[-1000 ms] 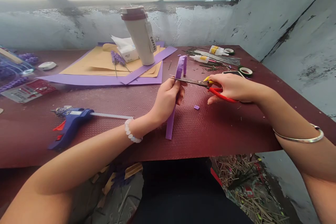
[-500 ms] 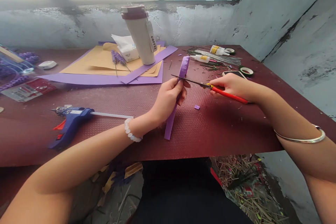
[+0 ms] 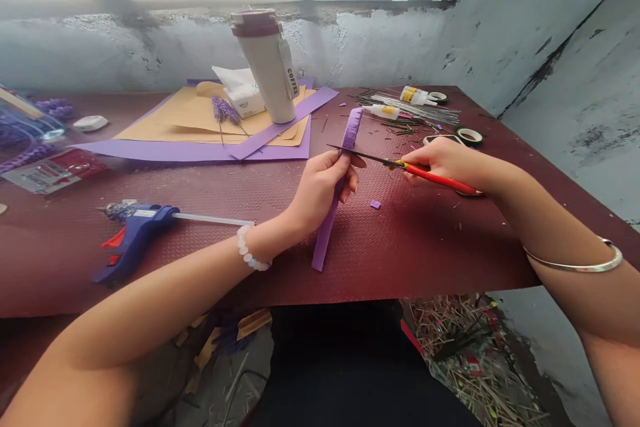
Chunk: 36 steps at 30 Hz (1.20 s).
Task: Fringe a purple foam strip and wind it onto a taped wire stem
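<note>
- The scissors [image 3: 416, 171] have rolled since a second ago: the red handle loop that faced the camera is now nearly edge-on, and the right hand [image 3: 447, 163] sits slightly farther right.
- The far end of the purple strip [image 3: 328, 233], then bent over in a hook, now stands up and leans right, its fringed edge showing. The fringing seems well under way on that end, the near tail looking uncut.
- The strip passes through the left hand [image 3: 320, 183], over the table [image 3: 425, 253], pinched between thumb and fingers. The blades cross it just above the thumb.
- The right hand is curled around the scissors' handles; how far the blades are parted, I cannot tell.
- Counted: one pair of scissors, one strip in hand, one purple offcut [image 3: 375, 205] below the blades.
- Also one glue gun [image 3: 143, 227] with one glue stick [image 3: 215, 219], two glue bottles [image 3: 384, 111], two tape rolls [image 3: 481, 139], one coffee tumbler [image 3: 267, 73].
</note>
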Motion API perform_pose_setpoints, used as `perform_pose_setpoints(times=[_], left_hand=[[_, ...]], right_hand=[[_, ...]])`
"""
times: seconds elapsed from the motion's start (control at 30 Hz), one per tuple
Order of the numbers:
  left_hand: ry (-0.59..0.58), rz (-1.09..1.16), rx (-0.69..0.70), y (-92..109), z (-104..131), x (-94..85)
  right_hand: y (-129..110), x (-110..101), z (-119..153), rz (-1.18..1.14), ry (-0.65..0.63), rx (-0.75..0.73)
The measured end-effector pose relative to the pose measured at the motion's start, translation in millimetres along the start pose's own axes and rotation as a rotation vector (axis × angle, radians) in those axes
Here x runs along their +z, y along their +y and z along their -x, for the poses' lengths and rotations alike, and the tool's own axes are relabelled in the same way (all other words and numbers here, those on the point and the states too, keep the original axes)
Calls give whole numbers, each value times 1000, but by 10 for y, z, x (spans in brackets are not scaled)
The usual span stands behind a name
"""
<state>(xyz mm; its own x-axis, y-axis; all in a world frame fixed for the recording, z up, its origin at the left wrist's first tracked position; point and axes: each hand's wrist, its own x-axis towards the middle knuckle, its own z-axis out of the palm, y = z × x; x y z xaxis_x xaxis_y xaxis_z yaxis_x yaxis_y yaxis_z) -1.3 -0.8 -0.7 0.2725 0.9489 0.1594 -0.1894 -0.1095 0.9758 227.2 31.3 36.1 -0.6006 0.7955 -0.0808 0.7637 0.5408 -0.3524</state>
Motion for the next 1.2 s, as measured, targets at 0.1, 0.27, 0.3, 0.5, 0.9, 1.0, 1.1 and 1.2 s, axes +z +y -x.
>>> perform_pose_setpoints(times=[0.1,0.27,0.3,0.5,0.9,1.0,1.1,1.2], left_hand=[[-2,2,-7,9,10,6],[9,11,-37,0,-10,4],[16,14,-55,-8,-24,1],[78,51,-165,-49,-113,-22],[109,91,-144,-42,-104,-15],[98,83,-118,-46,-106,-10],[85,70,-95,-55,-102,-4],[89,54,-97,-67,-96,-2]], right_hand=[[7,-2,6,-17,-10,6],[-3,10,-1,-28,-36,29],[-11,14,-6,-20,-45,36],[-60,41,-29,23,-50,144],[-21,146,-75,241,182,-10],[-47,137,-73,312,186,-16],[-54,128,-68,352,195,-16],[-40,127,-64,374,205,-25]])
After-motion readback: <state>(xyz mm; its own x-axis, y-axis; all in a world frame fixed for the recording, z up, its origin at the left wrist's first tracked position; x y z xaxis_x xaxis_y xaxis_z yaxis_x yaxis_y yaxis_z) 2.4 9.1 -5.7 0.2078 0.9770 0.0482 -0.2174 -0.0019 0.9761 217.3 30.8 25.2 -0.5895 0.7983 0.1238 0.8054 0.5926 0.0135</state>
